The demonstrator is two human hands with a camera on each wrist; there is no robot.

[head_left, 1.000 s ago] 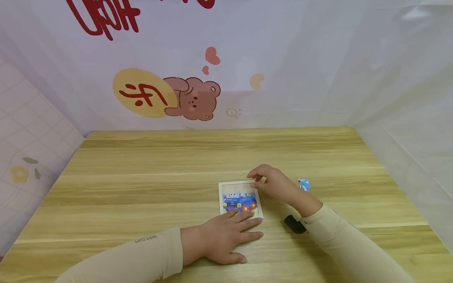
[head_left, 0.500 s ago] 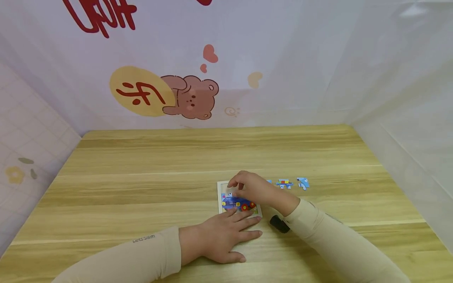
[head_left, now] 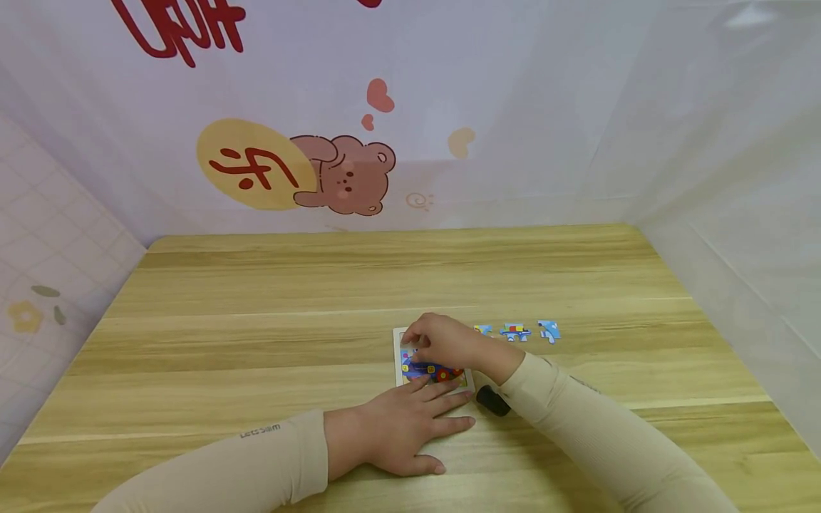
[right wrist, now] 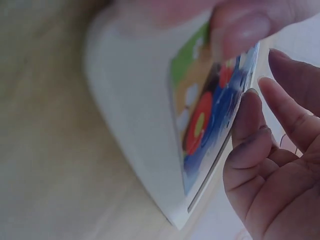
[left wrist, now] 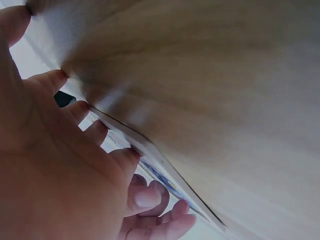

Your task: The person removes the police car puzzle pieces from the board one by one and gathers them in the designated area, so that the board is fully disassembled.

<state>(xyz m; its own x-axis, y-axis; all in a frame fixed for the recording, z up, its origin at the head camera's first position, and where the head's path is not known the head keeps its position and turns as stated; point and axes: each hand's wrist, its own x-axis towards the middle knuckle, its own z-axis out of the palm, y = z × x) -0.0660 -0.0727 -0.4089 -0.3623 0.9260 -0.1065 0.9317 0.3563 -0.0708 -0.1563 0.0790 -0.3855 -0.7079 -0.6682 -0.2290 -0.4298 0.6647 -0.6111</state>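
In the head view a small jigsaw puzzle (head_left: 417,368) with a blue vehicle picture lies in a white frame (head_left: 397,356). My left hand (head_left: 400,431) lies palm down with spread fingers, some resting on the frame's near edge and the others on the table. My right hand (head_left: 445,343) is bent over the puzzle's upper left part, hiding much of it. In the right wrist view the right hand (right wrist: 280,170) has its fingertips at the puzzle surface; no piece shows between them, but the grip is partly hidden. A left fingertip (right wrist: 245,32) presses near the picture's edge.
Three loose jigsaw pieces lie in a row right of the frame: a partly hidden piece (head_left: 482,329), a middle piece (head_left: 515,332) and a light blue piece (head_left: 549,330). A black object (head_left: 492,400) sits at the right wrist. White printed curtains (head_left: 545,128) surround the wooden table (head_left: 256,285).
My right hand has moved left from the frame's upper right corner to over its upper left part, uncovering more loose pieces. The left hand has stayed in place.
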